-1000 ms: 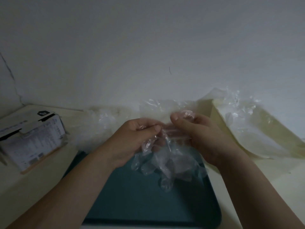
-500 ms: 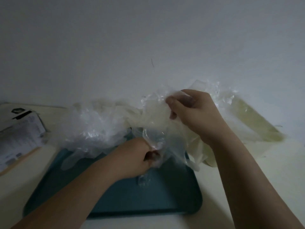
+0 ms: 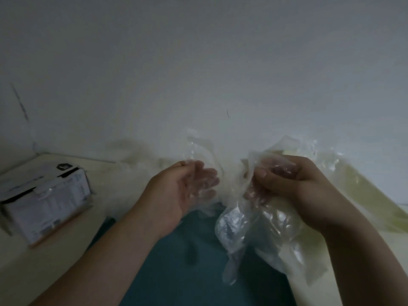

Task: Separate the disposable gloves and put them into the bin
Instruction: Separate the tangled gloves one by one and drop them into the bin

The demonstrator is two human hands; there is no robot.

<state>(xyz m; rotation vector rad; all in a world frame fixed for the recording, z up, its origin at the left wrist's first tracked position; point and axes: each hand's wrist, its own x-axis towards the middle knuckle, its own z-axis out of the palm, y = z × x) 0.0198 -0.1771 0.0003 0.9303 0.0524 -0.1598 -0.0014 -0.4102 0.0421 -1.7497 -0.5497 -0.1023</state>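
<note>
Separation step, judged under way: over the teal bin (image 3: 198,272), a clump of disposable gloves (image 3: 247,219) was held aloft, pinched between the curled thumb and fingers of the right hand (image 3: 293,186). The left hand (image 3: 183,191) was shown with fingers loosely extended and blurred, thin film lying against them; no firm hold was visible. A fresh pinch on a single layer was judged necessary next, then release into the bin. Behind, a plain white wall (image 3: 198,62) was met by the pale table (image 3: 33,261); a yellowish bag (image 3: 364,195) lay at right, a printed box (image 3: 44,202) at left.
</note>
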